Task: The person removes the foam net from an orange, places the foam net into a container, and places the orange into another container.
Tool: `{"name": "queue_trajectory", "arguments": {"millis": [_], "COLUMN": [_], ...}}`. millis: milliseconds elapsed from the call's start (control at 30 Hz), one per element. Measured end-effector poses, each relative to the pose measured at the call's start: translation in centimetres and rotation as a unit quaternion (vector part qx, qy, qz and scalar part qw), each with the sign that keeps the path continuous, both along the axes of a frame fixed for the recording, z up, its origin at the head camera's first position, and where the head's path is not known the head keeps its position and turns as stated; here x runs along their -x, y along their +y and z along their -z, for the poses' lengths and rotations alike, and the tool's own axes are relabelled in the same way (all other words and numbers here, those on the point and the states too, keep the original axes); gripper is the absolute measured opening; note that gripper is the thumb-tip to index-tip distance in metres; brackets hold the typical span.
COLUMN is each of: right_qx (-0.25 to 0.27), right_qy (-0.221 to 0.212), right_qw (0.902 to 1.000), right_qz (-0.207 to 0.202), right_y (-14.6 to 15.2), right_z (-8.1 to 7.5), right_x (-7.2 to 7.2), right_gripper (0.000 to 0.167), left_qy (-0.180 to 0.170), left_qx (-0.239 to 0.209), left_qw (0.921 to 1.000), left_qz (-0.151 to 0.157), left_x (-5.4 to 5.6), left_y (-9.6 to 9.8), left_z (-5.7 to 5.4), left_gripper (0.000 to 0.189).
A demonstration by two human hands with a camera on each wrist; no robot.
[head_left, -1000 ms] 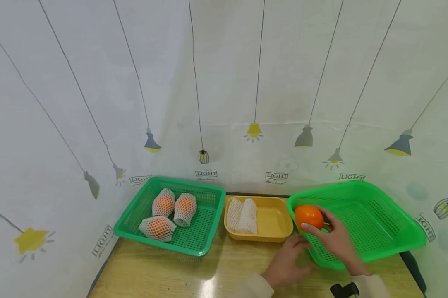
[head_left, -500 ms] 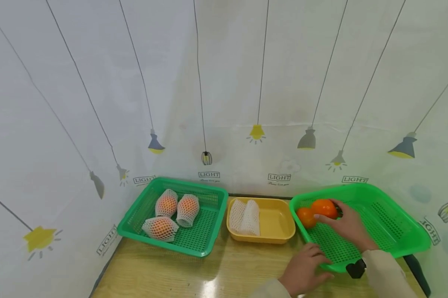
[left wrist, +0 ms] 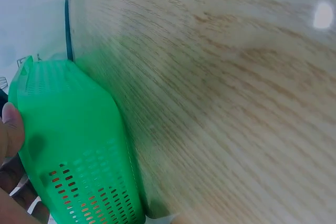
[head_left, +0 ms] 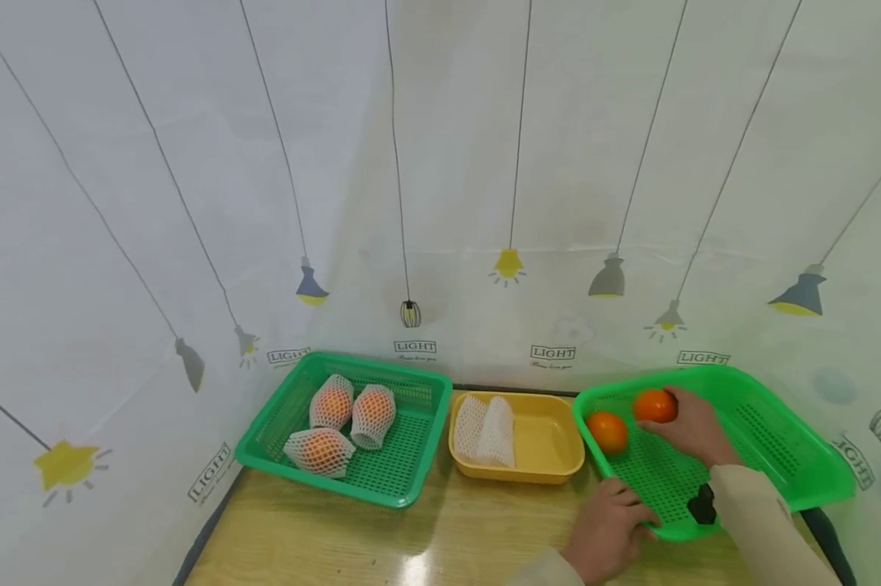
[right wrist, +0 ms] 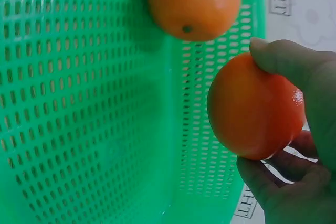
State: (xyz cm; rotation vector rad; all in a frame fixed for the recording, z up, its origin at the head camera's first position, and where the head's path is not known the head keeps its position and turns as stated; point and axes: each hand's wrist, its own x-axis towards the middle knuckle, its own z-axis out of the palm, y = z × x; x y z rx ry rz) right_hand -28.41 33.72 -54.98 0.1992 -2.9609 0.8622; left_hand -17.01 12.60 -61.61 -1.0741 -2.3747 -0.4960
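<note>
In the head view, my right hand (head_left: 696, 427) holds an orange (head_left: 652, 404) between thumb and fingers, inside the bright green basket (head_left: 648, 484) on the right. The right wrist view shows the thumb on one side of this orange (right wrist: 254, 108) and fingers on the other. Another orange (head_left: 607, 432) lies against the basket's left end. My left hand (head_left: 607, 529) grips the basket's near rim at the front left corner. In the left wrist view, its thumb (left wrist: 13, 129) lies along the basket's edge, with the other fingers partly cut off by the frame.
A yellow tray (head_left: 550, 472) with white foam fruit nets (head_left: 495, 431) stands at the middle. On the left, a darker green basket (head_left: 403, 464) holds three net-wrapped fruits (head_left: 323, 452). All stand on a wooden table (head_left: 338, 533) before a lamp-patterned wall covering (head_left: 455, 163).
My right hand has carried its orange rightward from the basket's left end, bringing the other orange into view. My left hand has shifted right along the near rim.
</note>
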Motion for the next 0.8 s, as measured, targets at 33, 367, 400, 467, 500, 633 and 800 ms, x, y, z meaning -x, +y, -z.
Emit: {"name": "queue_trajectory", "arguments": {"millis": [33, 367, 400, 467, 500, 633, 800], "right_qx": [-0.007, -0.070, -0.075, -0.085, -0.090, -0.108, -0.120], "right_qy": [0.006, 0.027, 0.026, 0.029, 0.028, 0.014, -0.015], "right_qw": [1.0000, 0.9971, 0.9967, 0.9958, 0.9953, 0.9934, 0.9914], "right_qz": [-0.001, -0.011, -0.013, -0.019, -0.022, -0.037, -0.049], "right_y": [0.2, 1.4, 1.4, 1.2, 1.1, 0.7, 0.4], "right_z": [0.3, 2.6, 2.7, 2.8, 2.8, 3.0, 3.5], "right_x": [0.2, 1.1, 1.2, 1.6, 1.8, 2.4, 3.0], "right_gripper": [0.093, 0.085, 0.085, 0.083, 0.083, 0.080, 0.081], "left_qy": [-0.003, -0.020, -0.017, -0.016, -0.016, -0.018, -0.018], "left_qx": [0.001, 0.013, 0.012, 0.010, 0.011, 0.021, 0.027], "left_qw": [1.0000, 0.9997, 0.9997, 0.9997, 0.9997, 0.9995, 0.9994], "left_qz": [-0.003, -0.009, -0.011, -0.014, -0.014, -0.016, -0.016], "left_x": [-0.1, -0.3, -0.3, -0.2, -0.2, -0.1, 0.0], "left_y": [0.1, 0.2, 0.2, 0.2, 0.1, 0.0, 0.0], "left_z": [-0.1, -0.1, -0.1, -0.1, -0.1, -0.2, -0.1], "left_gripper": [0.008, 0.008, 0.008, 0.008, 0.008, 0.008, 0.009]}}
